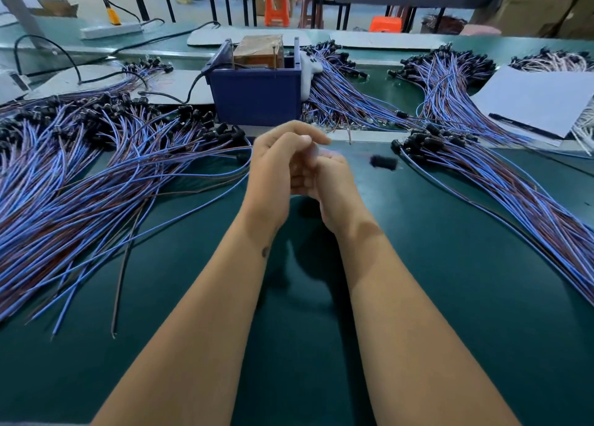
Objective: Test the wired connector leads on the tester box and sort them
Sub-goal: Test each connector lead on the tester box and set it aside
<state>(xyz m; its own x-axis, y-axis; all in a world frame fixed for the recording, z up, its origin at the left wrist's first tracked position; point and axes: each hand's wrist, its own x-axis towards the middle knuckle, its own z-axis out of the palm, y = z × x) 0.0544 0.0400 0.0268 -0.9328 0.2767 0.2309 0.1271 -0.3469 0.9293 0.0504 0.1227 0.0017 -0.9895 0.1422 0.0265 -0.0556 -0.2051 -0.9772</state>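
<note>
Head cam looks straight down both forearms, and the two hands meet in the middle of the green bench (289, 345), just in front of the blue tester box (255, 96). Left hand (276, 168) has its fingers curled over toward the right hand (328, 181), which is tucked in against it. There's motion blur right where they touch, so honestly I can't tell if either one is pinching a lead or just closed on nothing.

The leads themselves are everywhere: a big fanned-out pile on the left (96, 181), a bundle on the right (501, 181), more stacked behind the box. One blurry black connector (383, 162) sits apart on the bench, just right of the hands.

My read: this is the gap between leads, one being readied or just dropped off. The next move probably needs a single connector lifted up to the pins on top of the box without dragging neighbours along.
</note>
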